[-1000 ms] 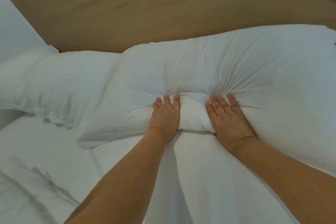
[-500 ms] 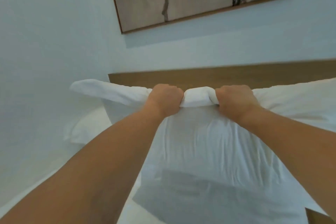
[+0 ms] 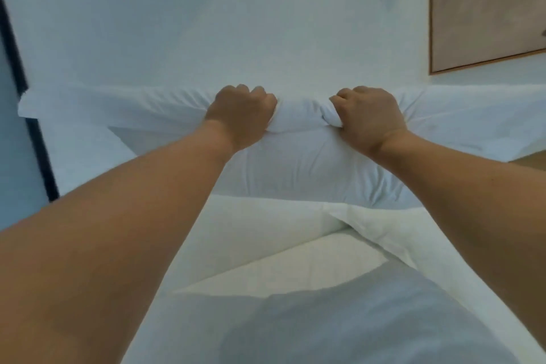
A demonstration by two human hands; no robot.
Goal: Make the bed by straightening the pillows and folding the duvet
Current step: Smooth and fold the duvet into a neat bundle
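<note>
Pillow (image 3: 295,162) held up off the bed, long axis running 9 to 3 o'clock, body hanging toward 6 below both fists. L hand (image 3: 240,114) and R hand (image 3: 367,115) both clenched on its top edge near centre, a bunched bit of fabric between them; neither hand nearer. 2nd pillow (image 3: 266,224) lies below on the bed. Next, prob. shake and set down flat.

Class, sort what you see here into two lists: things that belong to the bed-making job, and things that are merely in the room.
Belongs to the job:
left hand, gripping the pillow
right hand, gripping the pillow
held pillow, lifted by its top edge
second pillow, lying below it

Just there:
framed picture on the wall
dark frame at the left edge
</note>
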